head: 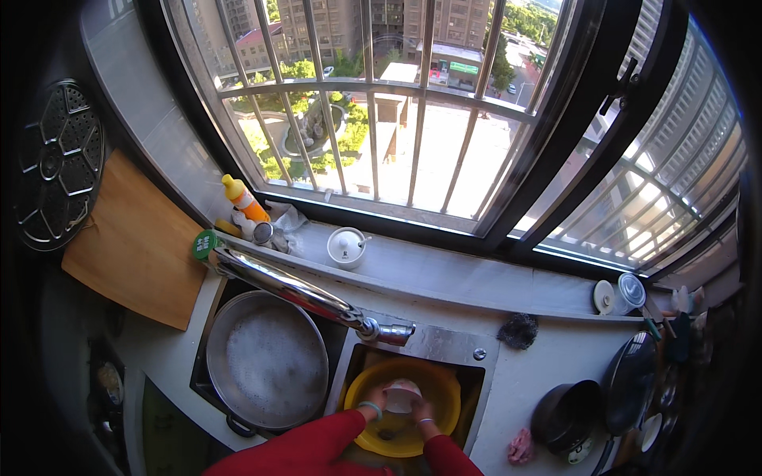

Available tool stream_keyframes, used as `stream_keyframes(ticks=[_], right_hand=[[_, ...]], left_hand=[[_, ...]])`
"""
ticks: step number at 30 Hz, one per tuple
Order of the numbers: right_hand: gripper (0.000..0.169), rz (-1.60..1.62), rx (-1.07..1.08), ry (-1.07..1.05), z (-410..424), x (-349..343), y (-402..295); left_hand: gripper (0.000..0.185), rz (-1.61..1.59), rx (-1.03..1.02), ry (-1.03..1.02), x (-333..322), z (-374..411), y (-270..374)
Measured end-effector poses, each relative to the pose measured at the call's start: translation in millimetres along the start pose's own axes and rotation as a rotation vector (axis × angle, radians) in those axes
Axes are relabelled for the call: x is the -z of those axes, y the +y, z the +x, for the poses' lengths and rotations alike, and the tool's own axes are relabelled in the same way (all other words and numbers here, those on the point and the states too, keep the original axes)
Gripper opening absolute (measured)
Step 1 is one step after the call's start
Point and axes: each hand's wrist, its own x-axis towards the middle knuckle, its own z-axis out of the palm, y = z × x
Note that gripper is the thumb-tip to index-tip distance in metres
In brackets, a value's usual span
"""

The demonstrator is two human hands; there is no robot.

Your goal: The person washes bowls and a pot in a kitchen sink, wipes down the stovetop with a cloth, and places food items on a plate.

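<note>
A white bowl with a pinkish rim is held between my two hands over a yellow plastic basin. My left hand grips the bowl's left side, a pale bangle on its wrist. On the opposite side my right hand holds the bowl's edge, with a thin band at the wrist. The basin stands in the right bowl of the sink and contains water. A small dark thing, too unclear to name, lies in the basin below the bowl.
A large metal pot of foamy water fills the left sink. The chrome faucet arches across from the ledge. A wooden board leans at left. Dark pot, pink cloth and black scourer are on the right counter.
</note>
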Motion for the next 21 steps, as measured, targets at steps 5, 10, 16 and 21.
stream_keyframes(ticks=[5,10,16,21], right_hand=[[0.035,-0.273,0.249,-0.092,11,-38,44],[0.031,-0.148,0.246,-0.044,-32,58,-79],[0.02,-0.236,0.516,0.248,-31,62,-106],[0.029,-0.031,-0.041,0.061,-24,18,-46]], left_hand=[[0.036,0.502,0.266,-0.086,14,-20,9],[0.031,0.438,-0.241,0.195,9,-32,46],[0.03,0.269,-0.654,0.118,-2,-26,54],[0.031,0.433,0.199,0.173,5,-20,22]])
